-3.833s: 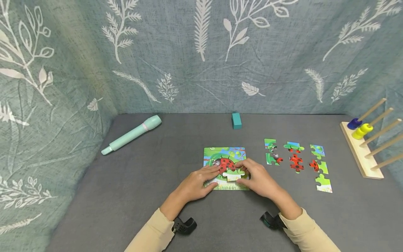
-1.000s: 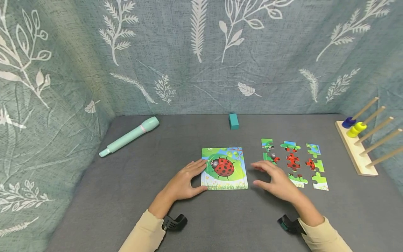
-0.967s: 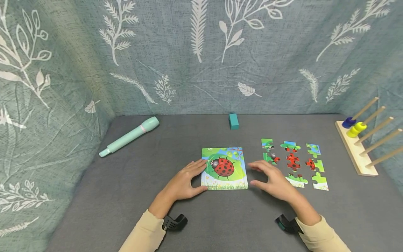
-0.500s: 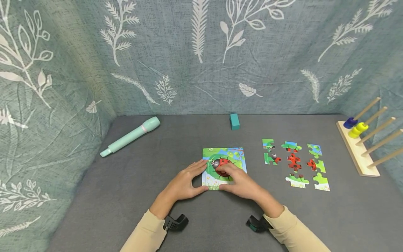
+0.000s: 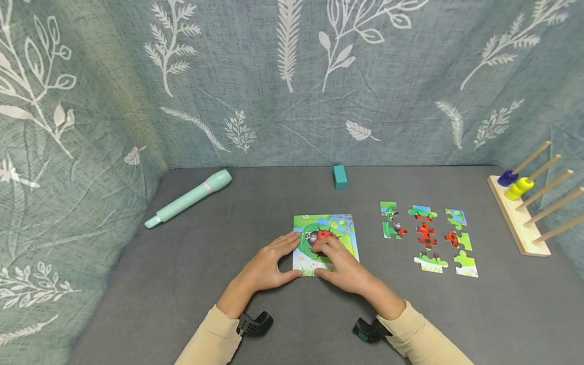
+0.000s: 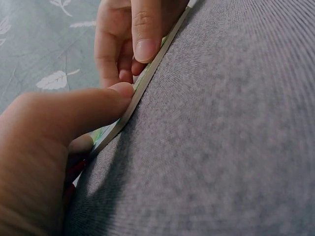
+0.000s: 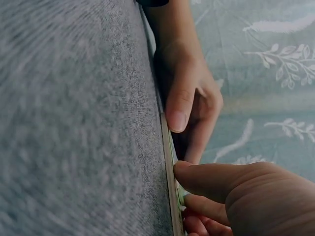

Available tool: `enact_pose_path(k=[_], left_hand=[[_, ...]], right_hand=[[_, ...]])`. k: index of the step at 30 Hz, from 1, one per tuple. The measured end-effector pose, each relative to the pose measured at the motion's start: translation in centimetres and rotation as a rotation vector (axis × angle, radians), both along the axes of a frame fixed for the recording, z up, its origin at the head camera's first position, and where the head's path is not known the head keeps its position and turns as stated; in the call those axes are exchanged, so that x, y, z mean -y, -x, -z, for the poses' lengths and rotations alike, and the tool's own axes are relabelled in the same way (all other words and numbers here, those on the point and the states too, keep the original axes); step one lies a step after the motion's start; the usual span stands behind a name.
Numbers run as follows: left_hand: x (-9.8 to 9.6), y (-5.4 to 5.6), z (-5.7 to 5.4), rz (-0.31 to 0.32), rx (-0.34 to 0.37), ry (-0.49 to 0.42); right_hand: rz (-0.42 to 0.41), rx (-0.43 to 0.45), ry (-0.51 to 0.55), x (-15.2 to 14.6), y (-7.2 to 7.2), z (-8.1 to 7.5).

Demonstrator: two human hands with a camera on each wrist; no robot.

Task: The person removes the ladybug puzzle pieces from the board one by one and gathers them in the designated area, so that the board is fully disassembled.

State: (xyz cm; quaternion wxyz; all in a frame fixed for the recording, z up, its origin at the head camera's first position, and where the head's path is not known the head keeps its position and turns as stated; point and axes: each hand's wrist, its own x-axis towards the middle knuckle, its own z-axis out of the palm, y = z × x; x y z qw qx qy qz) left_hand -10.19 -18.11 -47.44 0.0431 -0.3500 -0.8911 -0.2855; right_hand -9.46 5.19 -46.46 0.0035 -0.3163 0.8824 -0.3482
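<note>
A ladybug puzzle board (image 5: 343, 221) lies flat at the middle of the table. My left hand (image 5: 266, 263) rests at its left side, fingertips on the left edge and thumb at the near left corner. My right hand (image 5: 343, 266) reaches over the lower middle of the board, its bent fingers on the ladybug and its thumb at the near edge. In the left wrist view both thumbs touch the board's thin edge (image 6: 129, 112). In the right wrist view the right fingers lie over the picture side. The board's lower right part is hidden under the right hand.
Several loose puzzle pieces (image 5: 426, 236) lie in spaced rows right of the board. A wooden peg stand (image 5: 520, 218) with blue and yellow beads stands farther right. A teal block (image 5: 339, 177) sits at the back, and a mint green microphone-shaped tube (image 5: 189, 199) lies back left.
A green and white puzzle piece, earlier in my right hand over the board, now lies in the near row at right. My right hand has moved left onto the board; the left stays at its edge.
</note>
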Motion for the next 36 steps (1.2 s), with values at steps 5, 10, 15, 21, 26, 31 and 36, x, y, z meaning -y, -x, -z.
enact_pose_path(k=[5,10,15,21,26,31,36], left_hand=[[0.1,0.0,0.2,-0.004,-0.007,0.004],[0.2,0.0,0.1,0.003,-0.015,0.004],[0.2,0.0,0.0,0.008,-0.019,-0.002],[0.3,-0.1,0.1,-0.002,-0.006,0.007],[0.3,-0.1,0.2,-0.005,-0.005,0.012],[0.1,-0.1,0.2,-0.005,-0.002,0.016],[0.0,0.0,0.1,0.001,-0.002,0.009]], right_hand=[[-0.013,0.003,0.006,0.0,0.1,0.1],[-0.015,0.024,0.049,0.0,0.2,0.3],[-0.019,0.012,0.112,0.2,0.3,0.6],[-0.001,0.016,0.138,0.7,0.1,0.7],[0.012,-0.01,0.112,0.8,0.1,0.6],[0.018,-0.051,0.054,0.4,0.0,0.3],[0.006,-0.055,0.034,-0.5,0.0,-0.6]])
